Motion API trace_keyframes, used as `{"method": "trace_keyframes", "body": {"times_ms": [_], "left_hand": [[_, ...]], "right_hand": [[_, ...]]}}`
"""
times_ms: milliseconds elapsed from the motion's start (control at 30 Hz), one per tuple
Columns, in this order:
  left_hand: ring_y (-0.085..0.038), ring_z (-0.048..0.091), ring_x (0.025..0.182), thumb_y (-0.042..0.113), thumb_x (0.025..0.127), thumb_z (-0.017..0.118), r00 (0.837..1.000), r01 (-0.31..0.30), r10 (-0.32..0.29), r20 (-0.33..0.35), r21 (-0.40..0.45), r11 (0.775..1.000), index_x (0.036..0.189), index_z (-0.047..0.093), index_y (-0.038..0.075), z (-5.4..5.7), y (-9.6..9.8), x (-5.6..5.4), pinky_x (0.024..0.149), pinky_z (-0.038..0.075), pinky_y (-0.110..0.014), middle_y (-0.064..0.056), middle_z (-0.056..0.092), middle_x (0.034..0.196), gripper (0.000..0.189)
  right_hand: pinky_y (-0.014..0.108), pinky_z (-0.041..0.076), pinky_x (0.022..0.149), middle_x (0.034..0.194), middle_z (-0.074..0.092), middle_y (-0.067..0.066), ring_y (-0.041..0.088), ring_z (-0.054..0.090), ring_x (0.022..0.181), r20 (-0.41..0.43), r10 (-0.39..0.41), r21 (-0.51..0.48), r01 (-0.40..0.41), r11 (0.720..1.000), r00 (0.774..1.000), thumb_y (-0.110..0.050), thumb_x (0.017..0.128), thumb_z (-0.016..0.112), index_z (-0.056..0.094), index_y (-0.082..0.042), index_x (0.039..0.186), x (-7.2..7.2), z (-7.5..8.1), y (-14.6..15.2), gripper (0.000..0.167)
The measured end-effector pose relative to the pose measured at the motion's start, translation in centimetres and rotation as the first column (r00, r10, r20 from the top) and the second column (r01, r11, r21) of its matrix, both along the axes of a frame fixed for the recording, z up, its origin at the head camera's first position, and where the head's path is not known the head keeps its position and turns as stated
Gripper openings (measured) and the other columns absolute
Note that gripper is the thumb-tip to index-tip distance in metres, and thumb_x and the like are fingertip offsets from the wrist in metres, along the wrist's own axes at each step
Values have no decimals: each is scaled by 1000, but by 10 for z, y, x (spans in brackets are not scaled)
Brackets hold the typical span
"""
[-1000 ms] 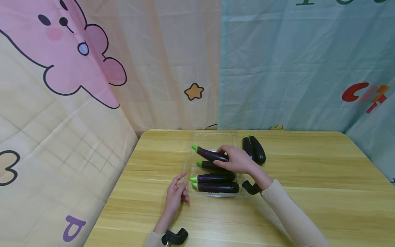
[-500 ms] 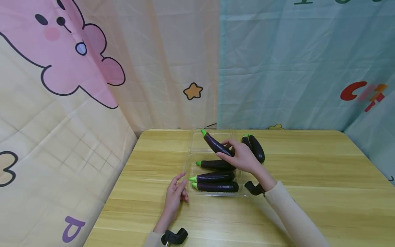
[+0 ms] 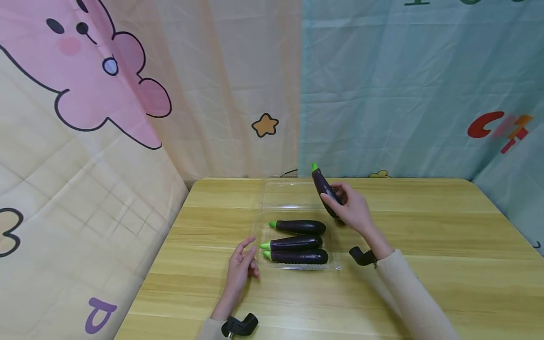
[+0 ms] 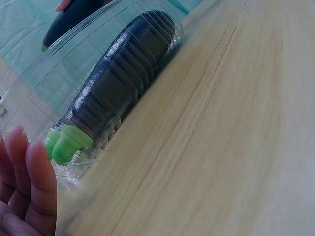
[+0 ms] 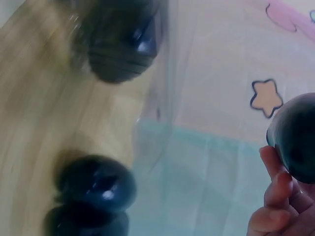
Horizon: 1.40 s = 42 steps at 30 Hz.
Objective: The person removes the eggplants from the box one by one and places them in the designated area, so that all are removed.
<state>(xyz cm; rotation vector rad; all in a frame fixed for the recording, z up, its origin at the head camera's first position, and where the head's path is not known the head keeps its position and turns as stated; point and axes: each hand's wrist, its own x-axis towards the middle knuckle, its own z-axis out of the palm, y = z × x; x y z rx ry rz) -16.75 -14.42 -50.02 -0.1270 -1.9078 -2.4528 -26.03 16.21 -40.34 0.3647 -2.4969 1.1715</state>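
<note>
My right hand (image 3: 352, 208) grips a dark purple eggplant (image 3: 322, 184) by its thick end, raised beyond the container's right side with its green stem tip up. In the right wrist view that eggplant (image 5: 298, 140) shows at the right edge against the fingers. Three eggplants lie in the clear plastic container (image 3: 335, 265): a rear one (image 3: 301, 227), a middle one (image 3: 296, 243) and a front one (image 3: 299, 257), stems to the left. Beside the container's left edge, my left hand (image 3: 240, 270) has loosely bent fingers around nothing; whether a fingertip touches the plastic I cannot tell.
The container's transparent lid (image 3: 286, 194) lies folded back toward the table's rear edge. Two more eggplants (image 5: 96, 183) rest on the wooden table (image 3: 425, 236) in the right wrist view; my right hand hides them in the head view. Printed curtains (image 3: 382, 94) hang behind.
My right hand has lifted the eggplant out from above the container, carrying it right and tilting it from nearly level to steep. The left hand has stayed in place.
</note>
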Motion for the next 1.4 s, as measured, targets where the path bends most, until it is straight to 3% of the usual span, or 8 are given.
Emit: {"method": "trace_keyframes", "body": {"times_ms": [300, 600, 767, 1000, 1167, 1400], "left_hand": [[-7, 49, 44, 15, 98, 53, 1000, -4, 4, 26, 6, 1000, 137, 38, -6, 0, 0, 0, 43, 48, -22, 4, 48, 55, 46], [-7, 50, 44, 16, 99, 53, 1000, -3, 3, 16, -9, 1000, 136, 37, -7, 0, -1, 0, 43, 48, -21, 4, 48, 55, 47], [-7, 50, 44, 16, 99, 53, 1000, 1, -1, 19, -10, 1000, 136, 36, -8, -1, -1, -1, 43, 47, -21, 4, 48, 55, 48], [-7, 49, 44, 16, 98, 54, 1000, -3, 4, 23, -7, 1000, 137, 37, -7, 0, 0, -1, 43, 47, -21, 4, 48, 55, 48], [-6, 49, 44, 15, 99, 53, 1000, 2, -2, -2, -10, 1000, 136, 35, -10, -2, 0, -1, 44, 48, -21, 5, 48, 56, 49], [-7, 49, 44, 17, 98, 53, 999, -4, 4, 34, -8, 1000, 137, 38, -5, 1, 0, 0, 44, 48, -21, 5, 48, 55, 47]], "right_hand": [[33, 43, 50, 86, 59, 13, 23, 51, 62, 25, -89, -76, 91, 993, 996, -44, 90, 62, 55, -9, 126, -7, -13, 28, 50], [30, 42, 50, 90, 62, 17, 17, 50, 57, 23, -193, -93, 195, 976, 981, -42, 91, 62, 56, -7, 126, -13, -23, 55, 49], [34, 41, 57, 97, 62, 21, 23, 51, 62, 102, -250, -50, 256, 965, 963, -48, 93, 56, 52, -6, 130, -12, -27, 70, 56], [48, 43, 71, 111, 56, 30, 43, 53, 96, 215, -284, 54, 279, 959, 934, -52, 95, 46, 46, -1, 134, -8, -35, 84, 65], [57, 42, 78, 118, 53, 33, 47, 52, 102, 273, -285, 136, 257, 957, 919, -53, 98, 39, 42, 3, 136, -8, -38, 89, 68], [57, 44, 78, 124, 50, 33, 48, 51, 104, 346, -289, 231, 218, 948, 892, -56, 98, 34, 40, 3, 137, -11, -43, 92, 71]]}}
